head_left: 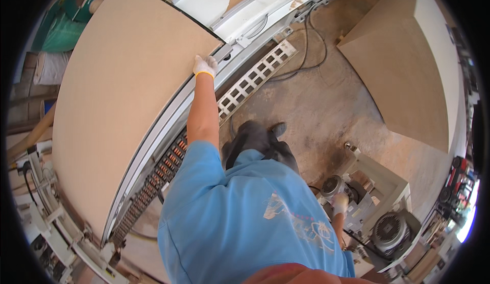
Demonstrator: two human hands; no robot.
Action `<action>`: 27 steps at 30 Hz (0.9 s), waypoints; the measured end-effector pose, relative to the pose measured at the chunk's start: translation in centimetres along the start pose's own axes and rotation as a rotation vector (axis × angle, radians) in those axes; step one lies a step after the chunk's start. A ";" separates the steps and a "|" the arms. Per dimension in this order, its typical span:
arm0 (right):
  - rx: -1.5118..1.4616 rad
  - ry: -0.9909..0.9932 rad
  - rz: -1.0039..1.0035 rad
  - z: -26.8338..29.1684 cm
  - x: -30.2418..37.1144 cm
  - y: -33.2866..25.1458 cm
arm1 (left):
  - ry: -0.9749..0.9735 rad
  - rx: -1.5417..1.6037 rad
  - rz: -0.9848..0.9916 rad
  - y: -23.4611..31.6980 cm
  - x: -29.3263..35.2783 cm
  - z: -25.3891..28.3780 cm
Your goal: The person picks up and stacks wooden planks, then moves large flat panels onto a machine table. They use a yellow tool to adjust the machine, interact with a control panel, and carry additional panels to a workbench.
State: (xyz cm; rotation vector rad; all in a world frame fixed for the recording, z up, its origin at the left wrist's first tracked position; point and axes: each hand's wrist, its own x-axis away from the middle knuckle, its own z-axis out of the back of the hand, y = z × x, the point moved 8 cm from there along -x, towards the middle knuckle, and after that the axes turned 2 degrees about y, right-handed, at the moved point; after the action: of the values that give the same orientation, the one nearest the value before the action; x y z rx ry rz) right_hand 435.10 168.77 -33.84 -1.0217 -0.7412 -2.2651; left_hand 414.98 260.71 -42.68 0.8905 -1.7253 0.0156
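Observation:
A large flat tan board (127, 80) lies on the machine bed to my left. My left hand (205, 66), in a white knit glove with a yellow cuff, is closed on the board's near edge close to its corner, beside the metal rail. Low on the right, my right hand (339, 201), also gloved, is down by a grey electric motor (333, 186) and a grey metal box (361, 213). Its fingers are too small and blurred to make out, and I cannot tell whether it touches the machine.
A slotted white metal strip (255, 75) and a row of rollers (153, 177) run along the bed. Black cables (311, 54) lie on the concrete floor. A tall stack of boards (408, 64) stands at the right. Another motor (390, 230) sits low on the machine frame.

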 end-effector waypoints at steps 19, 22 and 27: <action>-0.965 0.411 0.360 58.2 -24.9 10.4 | 0.217 0.043 -0.270 1.0 -2.0 4.6; -0.654 0.608 0.410 69.4 -25.6 14.3 | 0.030 -0.845 -0.305 -8.1 1.2 -1.9; -0.473 0.920 0.645 87.8 -27.7 18.5 | -0.334 -2.308 0.108 -40.0 13.7 -10.9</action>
State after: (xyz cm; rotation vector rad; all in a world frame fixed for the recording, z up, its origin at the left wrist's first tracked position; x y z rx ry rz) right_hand 505.94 221.30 -1.61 -0.2192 0.4648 -2.0031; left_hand 445.47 229.41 -44.02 -0.9682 -0.9427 -1.6914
